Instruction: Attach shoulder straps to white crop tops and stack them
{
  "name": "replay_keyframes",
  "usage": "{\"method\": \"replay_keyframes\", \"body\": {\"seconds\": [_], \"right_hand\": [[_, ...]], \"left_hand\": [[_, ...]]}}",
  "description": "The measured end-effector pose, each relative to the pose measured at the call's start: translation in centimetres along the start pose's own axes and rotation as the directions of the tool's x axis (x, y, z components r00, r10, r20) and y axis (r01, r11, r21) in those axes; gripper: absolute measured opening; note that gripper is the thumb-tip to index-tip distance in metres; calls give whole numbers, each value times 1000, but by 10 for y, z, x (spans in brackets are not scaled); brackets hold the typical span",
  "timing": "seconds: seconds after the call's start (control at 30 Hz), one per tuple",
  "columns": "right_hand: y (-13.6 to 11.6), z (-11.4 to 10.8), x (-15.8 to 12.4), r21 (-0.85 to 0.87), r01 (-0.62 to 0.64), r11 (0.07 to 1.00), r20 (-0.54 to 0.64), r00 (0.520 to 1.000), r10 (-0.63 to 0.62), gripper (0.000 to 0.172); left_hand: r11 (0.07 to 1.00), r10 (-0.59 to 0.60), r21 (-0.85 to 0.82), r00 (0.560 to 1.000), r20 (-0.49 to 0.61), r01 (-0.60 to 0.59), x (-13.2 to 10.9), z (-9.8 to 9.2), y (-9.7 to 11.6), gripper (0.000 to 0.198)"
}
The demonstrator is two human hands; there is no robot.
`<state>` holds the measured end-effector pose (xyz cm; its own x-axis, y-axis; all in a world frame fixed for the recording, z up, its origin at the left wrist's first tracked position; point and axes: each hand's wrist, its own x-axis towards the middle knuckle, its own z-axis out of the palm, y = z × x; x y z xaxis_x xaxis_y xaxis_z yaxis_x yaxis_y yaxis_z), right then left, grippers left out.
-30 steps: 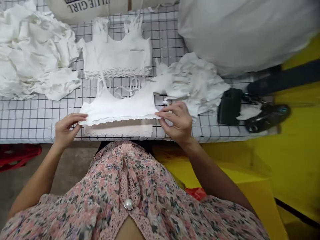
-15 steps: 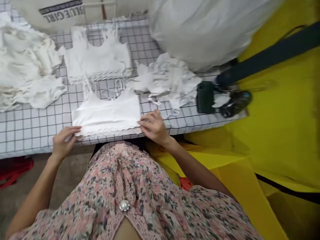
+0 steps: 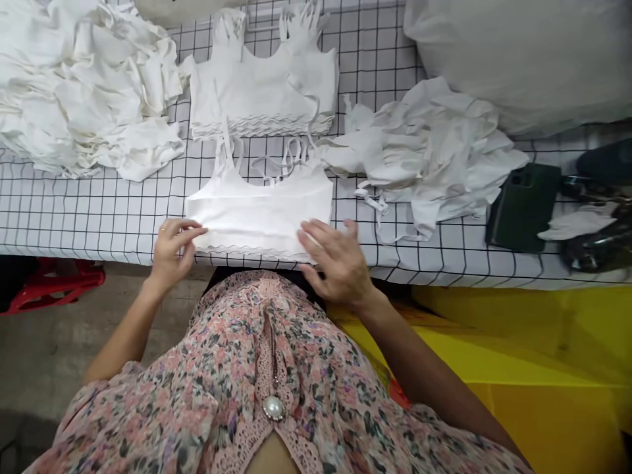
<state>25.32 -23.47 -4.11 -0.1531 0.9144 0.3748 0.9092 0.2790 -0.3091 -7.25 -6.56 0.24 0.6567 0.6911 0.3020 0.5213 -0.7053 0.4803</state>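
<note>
A white camisole top (image 3: 257, 214) lies flat at the front edge of the checked table, its thin straps pointing away from me. My left hand (image 3: 174, 249) is at its lower left corner, fingers apart, fingertips touching the fabric. Over the lower right corner is my right hand (image 3: 336, 260), open and slightly blurred, with its fingers spread. Behind the top lies a neat stack of white tops (image 3: 264, 89) with wavy hems. A crumpled heap of white garments (image 3: 429, 148) sits to the right, and a larger white pile (image 3: 83, 85) is at the left.
On the right of the checked tablecloth (image 3: 99, 227) are a dark green phone (image 3: 524, 207) and a black shiny object (image 3: 597, 243). A big whitish bag (image 3: 523, 59) stands behind them. Below are a red stool (image 3: 59, 286) at left and yellow material (image 3: 543, 349) at right.
The view has shifted right and closer to the table. My right hand has let go of the top's lower right corner and spread its fingers. My left hand has loosened from the left corner.
</note>
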Motion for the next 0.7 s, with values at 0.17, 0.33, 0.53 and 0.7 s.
{"method": "replay_keyframes", "body": {"seconds": [0.17, 0.33, 0.53, 0.7], "right_hand": [[-19, 21, 8, -43, -12, 999, 249, 968, 22, 90], [-15, 9, -14, -127, -165, 978, 204, 961, 188, 92], [-11, 7, -7, -84, -58, 995, 184, 980, 72, 84], [35, -12, 44, 30, -83, 996, -74, 994, 85, 43]], "left_hand": [[991, 2, 133, 984, 177, -26, -5, 50, 10, 59], [989, -14, 146, 986, 168, -11, -17, 59, 8, 87], [985, 53, 145, 962, 267, -95, -14, 57, 15, 82], [983, 107, 121, 971, 213, -135, 9, 50, 1, 53]]}}
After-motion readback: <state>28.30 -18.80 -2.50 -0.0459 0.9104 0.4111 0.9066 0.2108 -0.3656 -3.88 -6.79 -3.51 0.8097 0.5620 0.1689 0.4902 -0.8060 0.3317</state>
